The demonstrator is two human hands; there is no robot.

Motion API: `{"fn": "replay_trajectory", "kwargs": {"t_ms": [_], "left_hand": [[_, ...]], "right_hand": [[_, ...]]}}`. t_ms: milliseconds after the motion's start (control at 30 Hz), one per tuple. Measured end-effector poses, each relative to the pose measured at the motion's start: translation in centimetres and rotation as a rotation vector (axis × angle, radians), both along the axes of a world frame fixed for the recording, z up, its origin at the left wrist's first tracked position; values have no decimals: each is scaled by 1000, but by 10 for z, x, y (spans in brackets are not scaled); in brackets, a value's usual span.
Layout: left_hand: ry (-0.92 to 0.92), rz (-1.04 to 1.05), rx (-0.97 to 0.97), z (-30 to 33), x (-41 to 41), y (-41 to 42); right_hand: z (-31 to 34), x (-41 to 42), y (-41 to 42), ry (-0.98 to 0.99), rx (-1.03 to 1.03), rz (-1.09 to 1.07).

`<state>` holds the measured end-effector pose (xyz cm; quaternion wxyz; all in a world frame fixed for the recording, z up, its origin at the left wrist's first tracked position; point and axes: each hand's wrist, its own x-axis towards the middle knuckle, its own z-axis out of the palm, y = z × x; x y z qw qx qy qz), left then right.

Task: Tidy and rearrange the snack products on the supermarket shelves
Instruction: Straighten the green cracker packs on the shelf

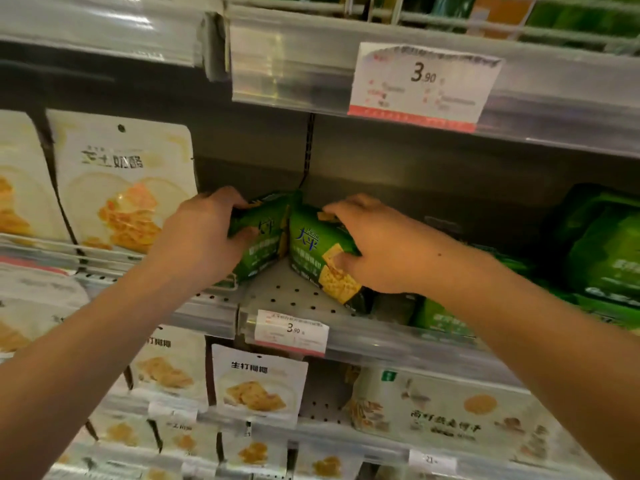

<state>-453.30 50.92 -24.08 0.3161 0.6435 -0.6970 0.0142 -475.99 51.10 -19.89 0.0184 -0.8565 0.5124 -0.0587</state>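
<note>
Two green cracker packs stand side by side on the perforated grey shelf (294, 296). My left hand (201, 237) grips the left green pack (266, 233) from its left side, thumb on the front. My right hand (367, 244) holds the right green pack (318, 251), fingers over its top edge and thumb on its printed front. The two packs lean against each other at their top edges and spread apart at the bottom.
More green packs (602, 247) stand and lie to the right on the same shelf. White cheese-cracker bags (124, 181) hang at the left. Price tags reading 3.90 (422, 81) sit on the shelf rails. Lower shelves hold white cracker bags (258, 386) and a pale box (443, 410).
</note>
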Motion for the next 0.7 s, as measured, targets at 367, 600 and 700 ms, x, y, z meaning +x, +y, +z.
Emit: {"fn": "replay_trajectory", "kwargs": {"t_ms": [367, 600, 700], "left_hand": [[190, -234, 134, 8, -26, -30], [220, -422, 268, 9, -35, -34], [90, -490, 233, 26, -28, -26]], "right_hand": [[11, -39, 17, 114, 147, 130], [2, -60, 30, 83, 99, 153], [17, -87, 35, -1, 45, 106]]}}
